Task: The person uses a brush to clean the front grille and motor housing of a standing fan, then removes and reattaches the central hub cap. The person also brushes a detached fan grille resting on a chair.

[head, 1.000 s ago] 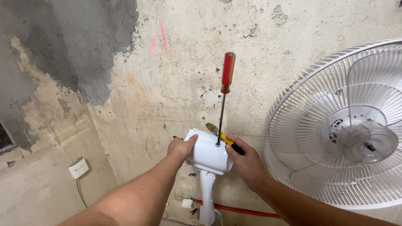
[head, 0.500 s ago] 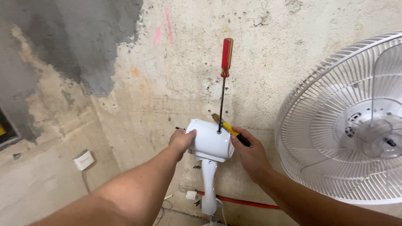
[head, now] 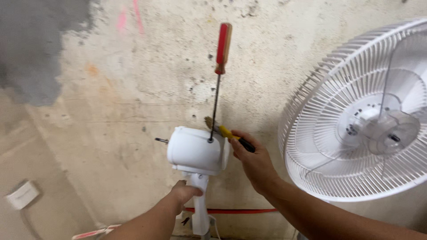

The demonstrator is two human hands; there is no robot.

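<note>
the left hand [head: 184, 193] is closed around the white fan stand pole [head: 200, 209] just below the white motor housing [head: 195, 151]. the right hand [head: 253, 162] grips a small yellow-handled brush [head: 227, 132] against the housing's back, beside a red-handled screwdriver [head: 218, 84] standing upright in it.

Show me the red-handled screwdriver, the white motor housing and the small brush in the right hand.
red-handled screwdriver [head: 223, 44], head view, on the red handle.
white motor housing [head: 193, 150], head view, on its rounded side.
small brush [head: 226, 132], head view, on the yellow part by the bristles.
</note>
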